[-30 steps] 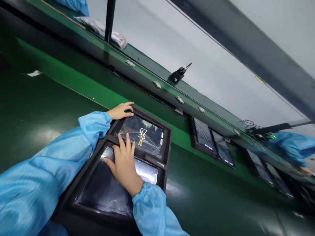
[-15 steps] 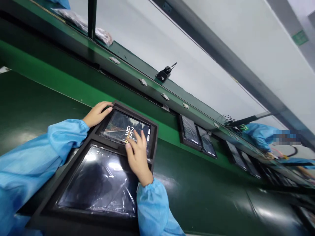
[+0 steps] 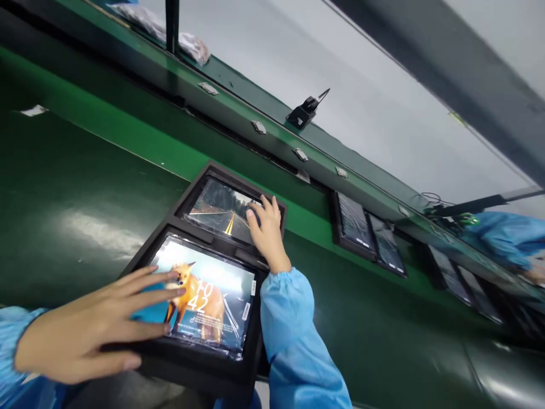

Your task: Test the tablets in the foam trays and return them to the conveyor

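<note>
A black foam tray (image 3: pixel 191 372) with two compartments lies on the green bench, a tablet in each. The nearer tablet (image 3: pixel 213 335) is lit with a fox picture and clock digits under crinkled clear film. My left hand (image 3: pixel 102 321) spreads its fingers over that tablet's left side, the fingertips at the screen. On the farther tablet (image 3: pixel 217 207), a road and forest picture shows, without clock digits. My right hand (image 3: pixel 268 230) is over its right part, fingers extended and partly hiding the screen. Neither hand grips anything.
More trays with tablets (image 3: pixel 355 218) lie along the bench to the right. A shelf above the bench carries a black device (image 3: pixel 304 112) and a plastic bag (image 3: pixel 191 45). At far right is another person's blue sleeve (image 3: pixel 506 233).
My left hand has come from the tray's far left corner to the nearer tablet, whose dark screen has lit up. My right hand has moved right, and the farther tablet's clock has disappeared.
</note>
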The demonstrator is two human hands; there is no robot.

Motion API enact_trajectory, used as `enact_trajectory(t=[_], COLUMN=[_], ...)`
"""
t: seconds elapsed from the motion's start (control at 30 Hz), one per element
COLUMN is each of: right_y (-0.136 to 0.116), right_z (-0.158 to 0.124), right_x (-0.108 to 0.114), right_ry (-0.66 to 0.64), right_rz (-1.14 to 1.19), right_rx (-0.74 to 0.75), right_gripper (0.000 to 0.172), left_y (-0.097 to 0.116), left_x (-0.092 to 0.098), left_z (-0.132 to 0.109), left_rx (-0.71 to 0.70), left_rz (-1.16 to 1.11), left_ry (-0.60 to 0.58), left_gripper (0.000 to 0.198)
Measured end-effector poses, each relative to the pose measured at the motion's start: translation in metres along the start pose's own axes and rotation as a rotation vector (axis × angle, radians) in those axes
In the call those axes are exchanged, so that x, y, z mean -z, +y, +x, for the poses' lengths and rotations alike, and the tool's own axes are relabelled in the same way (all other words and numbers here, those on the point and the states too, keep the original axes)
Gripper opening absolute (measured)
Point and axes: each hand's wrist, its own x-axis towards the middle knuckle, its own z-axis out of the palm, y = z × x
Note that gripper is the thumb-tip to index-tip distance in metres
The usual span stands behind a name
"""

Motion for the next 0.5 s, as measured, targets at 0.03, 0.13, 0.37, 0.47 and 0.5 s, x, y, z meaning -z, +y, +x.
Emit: enact_trajectory(t=[0.03,0.13,0.37,0.47,0.5], right_y=[-0.005,-0.017,-0.029,-0.039,-0.043], right_z=[-0.012,-0.049,-0.09,-0.076,-0.068], right_x=[0.001,0.006,0.003,-0.009,-0.014], right_ry=[-0.013,-0.027,-0.086,-0.175,-0.209], right_rz=[0.027,0.092,0.123,0.088,0.072], right_rx=[0.02,0.031,0.051,0.142,0.178], right_gripper=[0.043,0.041,0.038,0.039,0.04], left_y=[0.003,-0.008,-0.06,-0.052,-0.047], left_x=[-0.001,0.0,0.003,-0.019,-0.029], left_z=[0.003,0.026,0.051,0.025,0.015], left_rx=[-0.019,-0.018,0.27,0.39,0.438], left_rz=[-0.021,-0.022,0.196,0.185,0.166], left_ry=[-0.094,-0.185,0.484,0.543,0.532], left_gripper=[0.058,0.048,0.049,0.063,0.069])
